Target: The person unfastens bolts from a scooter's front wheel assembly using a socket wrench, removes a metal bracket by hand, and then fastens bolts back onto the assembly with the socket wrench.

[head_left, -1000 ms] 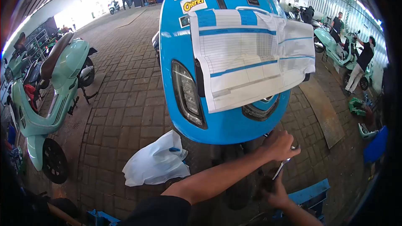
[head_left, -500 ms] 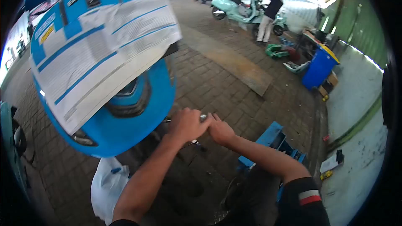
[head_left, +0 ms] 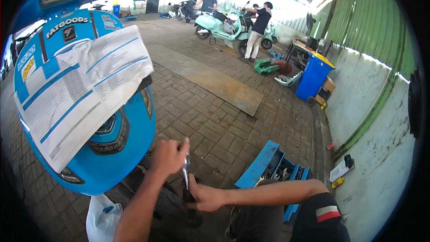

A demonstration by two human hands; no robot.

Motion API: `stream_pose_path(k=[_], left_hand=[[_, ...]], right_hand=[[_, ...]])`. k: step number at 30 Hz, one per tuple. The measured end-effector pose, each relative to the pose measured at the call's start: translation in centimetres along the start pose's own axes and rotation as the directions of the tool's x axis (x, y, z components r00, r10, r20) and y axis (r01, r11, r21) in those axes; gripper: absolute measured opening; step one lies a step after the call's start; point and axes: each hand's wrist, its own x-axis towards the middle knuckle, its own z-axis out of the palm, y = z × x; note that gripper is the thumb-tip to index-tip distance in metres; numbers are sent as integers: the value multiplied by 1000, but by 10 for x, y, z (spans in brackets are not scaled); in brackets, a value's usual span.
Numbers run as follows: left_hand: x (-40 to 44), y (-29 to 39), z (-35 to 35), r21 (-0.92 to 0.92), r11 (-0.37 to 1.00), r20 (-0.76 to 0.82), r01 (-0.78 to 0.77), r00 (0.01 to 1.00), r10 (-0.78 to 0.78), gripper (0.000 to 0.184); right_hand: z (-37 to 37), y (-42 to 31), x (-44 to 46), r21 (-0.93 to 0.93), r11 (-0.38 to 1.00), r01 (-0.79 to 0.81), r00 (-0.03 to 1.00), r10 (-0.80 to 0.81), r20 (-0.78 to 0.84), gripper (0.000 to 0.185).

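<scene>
Beside the front of a blue scooter [head_left: 134,152], my left hand [head_left: 169,157] is closed around the upper end of a ratchet wrench [head_left: 186,166], its thumb pointing up. Below it, my right hand [head_left: 206,196] grips the lower part of the wrench, where a dark handle shows. The wrench stands roughly upright, with its silver part visible between both hands. Whether a socket sits on its head is hidden by my left fingers. Printed paper sheets [head_left: 85,89] with blue bands lie draped over the scooter's front.
An open blue toolbox [head_left: 260,163] with tools stands by my right knee. A white bag [head_left: 96,224] sits under the scooter. Farther off are a metal plate [head_left: 210,80] on the brick floor, a blue bin [head_left: 313,78], mint scooters [head_left: 219,27] and several people.
Both hands have moved down and left in view, and the wrench has turned so its silver shaft shows. The camera view has tilted up and right, bringing more of the toolbox into sight.
</scene>
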Motion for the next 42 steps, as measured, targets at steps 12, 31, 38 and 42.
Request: stream_pose_path(k=[12,31,38,42], left_hand=[[10,-4,15,268,956,-14,-122,991,130,51],[10,-6,19,261,949,-65,-176,978,200,44],[27,-55,42,380,889,-68,-257,950,303,48],[12,-20,7,185,929,-153,-322,924,351,47]], right_hand=[[-60,75,40,-441,880,-174,984,140,-107,85],[-74,97,62,-645,763,-38,856,-308,-415,55],[9,-18,-7,37,988,148,970,-138,-200,101],[-4,-38,0,113,986,120,987,-107,-120,111]])
